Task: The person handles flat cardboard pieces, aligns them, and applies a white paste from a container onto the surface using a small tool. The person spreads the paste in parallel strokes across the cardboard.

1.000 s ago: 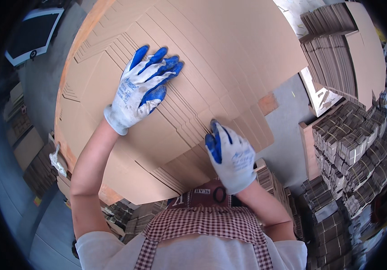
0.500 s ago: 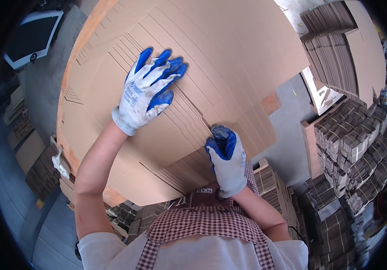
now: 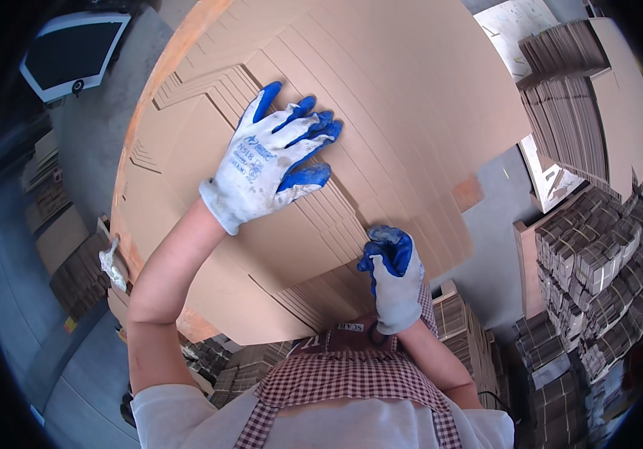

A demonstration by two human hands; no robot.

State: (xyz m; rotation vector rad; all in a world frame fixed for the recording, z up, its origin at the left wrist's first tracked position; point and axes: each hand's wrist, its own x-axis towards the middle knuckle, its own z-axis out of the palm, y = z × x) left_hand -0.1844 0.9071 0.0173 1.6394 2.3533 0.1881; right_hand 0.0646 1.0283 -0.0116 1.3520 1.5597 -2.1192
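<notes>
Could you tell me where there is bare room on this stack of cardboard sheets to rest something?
The far part of the top brown cardboard sheet, beyond the left gloved hand, lies bare. The near edge is crowded: the right gloved hand grips it. Bundled cardboard stacks fill the right side.

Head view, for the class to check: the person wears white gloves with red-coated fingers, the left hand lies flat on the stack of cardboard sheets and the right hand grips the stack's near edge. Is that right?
Not quite. The head view shows the glove coating is blue, not red. The rest holds: the left hand lies flat on the stack of cardboard sheets, and the right hand grips its near edge.
</notes>
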